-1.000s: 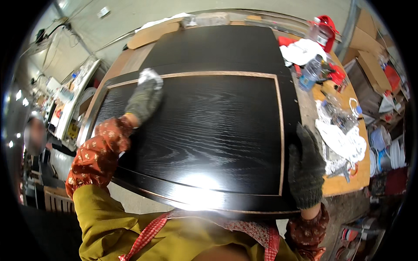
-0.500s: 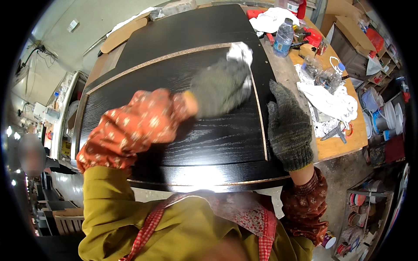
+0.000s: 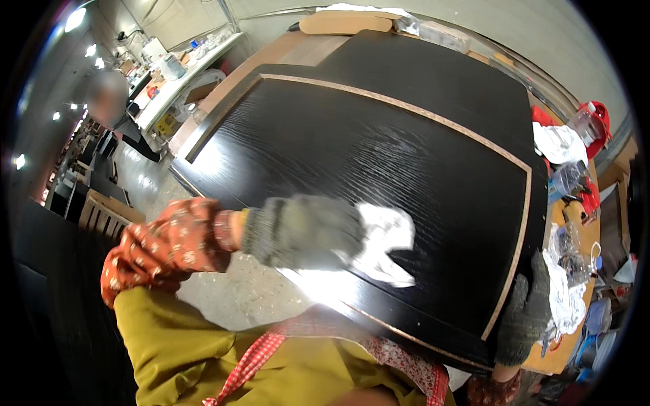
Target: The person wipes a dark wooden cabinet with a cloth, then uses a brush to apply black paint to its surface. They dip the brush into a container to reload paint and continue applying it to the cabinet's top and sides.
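Observation:
A large black wood-grain panel (image 3: 325,142) lies flat in front of me, with a raw chipboard-coloured strip framing its middle. My left hand (image 3: 305,230), in a dark grey knitted glove and smeared by motion, is closed on a white cloth (image 3: 386,243). The cloth lies against the panel near its front edge, its loose end spread to the right. At the panel's right edge rests my right hand (image 3: 527,314), gloved alike, fingers stretched out and pointing away from me, with nothing held.
A wooden side table (image 3: 588,298) at the right carries white rags (image 3: 565,298), a plastic bottle (image 3: 567,179) and red items. Brown board (image 3: 345,24) lies at the panel's far edge. Another person (image 3: 122,118) stands at the far left, near a white bench (image 3: 186,81).
My view has turned left. My left hand has brought the cloth from the panel's far right part to near its front edge. The right hand stays on the right edge.

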Tool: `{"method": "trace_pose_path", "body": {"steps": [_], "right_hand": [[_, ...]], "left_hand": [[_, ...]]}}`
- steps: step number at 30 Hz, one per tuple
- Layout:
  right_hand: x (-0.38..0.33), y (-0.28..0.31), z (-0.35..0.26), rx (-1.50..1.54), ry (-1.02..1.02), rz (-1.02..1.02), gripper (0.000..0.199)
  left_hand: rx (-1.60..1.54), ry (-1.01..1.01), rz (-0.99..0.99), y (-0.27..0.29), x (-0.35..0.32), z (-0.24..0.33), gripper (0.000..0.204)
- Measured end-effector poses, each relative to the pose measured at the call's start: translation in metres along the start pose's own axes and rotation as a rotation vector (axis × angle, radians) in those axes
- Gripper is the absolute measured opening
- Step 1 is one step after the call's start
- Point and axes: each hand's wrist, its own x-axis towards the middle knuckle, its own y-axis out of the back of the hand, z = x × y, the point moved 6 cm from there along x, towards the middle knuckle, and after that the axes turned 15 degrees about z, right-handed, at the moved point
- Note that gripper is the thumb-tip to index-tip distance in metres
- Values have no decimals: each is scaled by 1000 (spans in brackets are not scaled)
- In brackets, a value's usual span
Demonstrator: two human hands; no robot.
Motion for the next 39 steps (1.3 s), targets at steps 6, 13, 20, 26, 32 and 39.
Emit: {"method": "trace_pose_path", "body": {"steps": [6,13,20,26,32,39], "right_hand": [[0,0,6,-18,-86,-12,37],[2,1,5,-24,-105,-3,35],[3,-1,4,13,-53,46,34],[3,1,1,3,18,48,31],[0,2,2,-15,-65,31,32],[5,16,-3,36,32,63,27]], "left_hand": [[421,110,-13,85,-81,-51,33],[924,1075,-434,144,-159,-140,38],[643,815,-53,103,-28,-190,36],[626,810,-81,69,-33,-249,37],[869,1010,-113,103,-120,-298,42],[776,1017,-123,101,-152,-241,33]]}}
